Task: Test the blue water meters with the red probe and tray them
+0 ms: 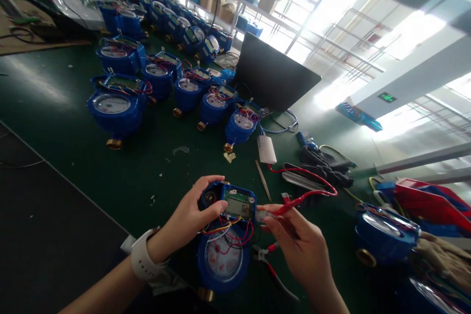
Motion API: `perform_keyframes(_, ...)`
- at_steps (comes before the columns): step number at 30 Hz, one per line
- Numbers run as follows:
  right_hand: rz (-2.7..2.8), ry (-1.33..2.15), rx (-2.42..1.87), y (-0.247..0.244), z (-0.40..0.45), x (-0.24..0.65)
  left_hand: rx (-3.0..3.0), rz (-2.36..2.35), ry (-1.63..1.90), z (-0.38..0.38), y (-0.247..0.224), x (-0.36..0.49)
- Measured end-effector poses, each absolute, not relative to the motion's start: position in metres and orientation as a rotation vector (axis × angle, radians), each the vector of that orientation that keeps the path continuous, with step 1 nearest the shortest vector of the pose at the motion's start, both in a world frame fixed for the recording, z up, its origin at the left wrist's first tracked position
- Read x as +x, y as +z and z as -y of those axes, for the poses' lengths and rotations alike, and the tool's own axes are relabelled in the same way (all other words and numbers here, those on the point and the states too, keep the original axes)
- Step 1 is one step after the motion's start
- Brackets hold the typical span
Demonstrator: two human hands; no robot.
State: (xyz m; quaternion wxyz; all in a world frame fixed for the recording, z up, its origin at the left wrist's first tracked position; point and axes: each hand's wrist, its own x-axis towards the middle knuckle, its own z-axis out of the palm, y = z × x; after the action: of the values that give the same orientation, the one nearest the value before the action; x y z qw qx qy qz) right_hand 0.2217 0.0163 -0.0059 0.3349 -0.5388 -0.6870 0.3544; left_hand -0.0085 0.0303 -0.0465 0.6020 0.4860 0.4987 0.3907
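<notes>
Water meter (225, 259) is btwn both hands at the near side of the green tabletop (158, 164); can't tell if it's resting or lifted. Its long axis runs approx. away from the person: LCD box (238, 207) at far end, brass fitting (206, 295) at near end. L hand (193, 213) clasps the box's L side, thumb on the LCD's edge. R hand (294, 230) pinches the clear connector (264, 216) of the red cable (307, 196), held crosswise to that axis, tip right at the box's R side; seated or just touching, can't tell. L hand's nearer the meter; diag. cutters (272, 270) lie just below the R hand.
</notes>
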Motion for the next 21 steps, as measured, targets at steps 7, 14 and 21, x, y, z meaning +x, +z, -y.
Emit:
perform_keyframes(7, 1.813, 0.917, -1.419, -0.0051, -0.0167, 0.2238, 1.039, -1.063, 0.929, -0.0326, -0.0472, -0.0044)
perform_keyframes(14, 1.840, 0.918, -1.442, -0.0029, -0.0177, 0.2235, 1.059, -1.089, 0.929, -0.0306, -0.0501, -0.0048)
perform_keyframes(21, 1.847, 0.909, -1.483, 0.0027, -0.0191, 0.2202, 1.083, -1.090, 0.949, -0.0324, -0.0488, -0.0033)
